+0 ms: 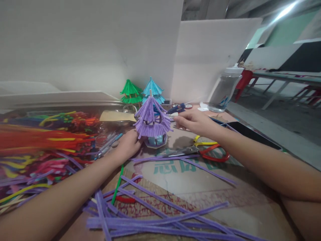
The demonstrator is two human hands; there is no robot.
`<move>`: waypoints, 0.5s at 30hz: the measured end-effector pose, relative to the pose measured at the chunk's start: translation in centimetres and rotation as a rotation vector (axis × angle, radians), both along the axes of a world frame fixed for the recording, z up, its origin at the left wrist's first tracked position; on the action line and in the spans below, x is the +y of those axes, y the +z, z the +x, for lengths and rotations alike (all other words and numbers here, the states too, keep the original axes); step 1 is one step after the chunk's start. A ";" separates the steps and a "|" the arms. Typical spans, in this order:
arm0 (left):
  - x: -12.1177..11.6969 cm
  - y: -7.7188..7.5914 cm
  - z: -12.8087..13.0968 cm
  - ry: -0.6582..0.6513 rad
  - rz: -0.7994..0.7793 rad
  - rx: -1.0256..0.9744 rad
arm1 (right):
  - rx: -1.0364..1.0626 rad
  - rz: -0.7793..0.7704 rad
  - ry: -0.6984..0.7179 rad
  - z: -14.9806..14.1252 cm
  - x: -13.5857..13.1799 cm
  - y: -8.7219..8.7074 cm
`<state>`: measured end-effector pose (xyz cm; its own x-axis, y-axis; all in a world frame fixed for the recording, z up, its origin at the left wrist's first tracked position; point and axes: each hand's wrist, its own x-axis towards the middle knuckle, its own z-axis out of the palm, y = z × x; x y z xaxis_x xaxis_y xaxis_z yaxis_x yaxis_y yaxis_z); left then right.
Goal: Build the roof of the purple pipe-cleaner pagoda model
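A small purple pagoda model (152, 129) with a two-tiered roof of fuzzy pipe-cleaner strips stands upright at the middle of the table. My left hand (129, 144) grips its base from the left, with the fingertips hidden behind it. Just right of the roof is my right hand (188, 121), its fingers curled together; a small pale item shows by the fingertips, too unclear to name. Scissors (200, 150) with yellow and red handles lie open below the right hand. Loose purple pipe cleaners (160, 221) cross each other in front.
Behind the model stand a green pagoda (130, 92) and a light blue pagoda (151, 88). A dark blue glue gun (177, 108) lies behind my right hand. A clear water bottle (223, 90) and a dark phone (253, 134) are at right. Colourful pipe-cleaner bundles (45, 139) cover the left.
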<state>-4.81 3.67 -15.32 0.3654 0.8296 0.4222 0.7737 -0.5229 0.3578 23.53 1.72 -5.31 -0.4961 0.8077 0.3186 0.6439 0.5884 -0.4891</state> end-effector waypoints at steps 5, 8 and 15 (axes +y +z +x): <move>0.0 0.0 0.0 0.031 -0.007 -0.015 | -0.052 -0.486 0.252 1.4 2.3 -1.1; 0.0 0.1 0.1 0.027 -0.006 0.009 | 0.034 -0.660 0.354 1.5 2.8 -2.2; 0.0 0.3 0.1 0.029 -0.003 0.038 | 0.441 -0.931 0.302 -0.8 1.6 -4.6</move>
<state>-4.73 3.65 -15.03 0.3568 0.8412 0.4063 0.8015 -0.4990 0.3294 22.69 3.27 -9.90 -0.7075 0.6885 -0.1594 0.1913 -0.0307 -0.9811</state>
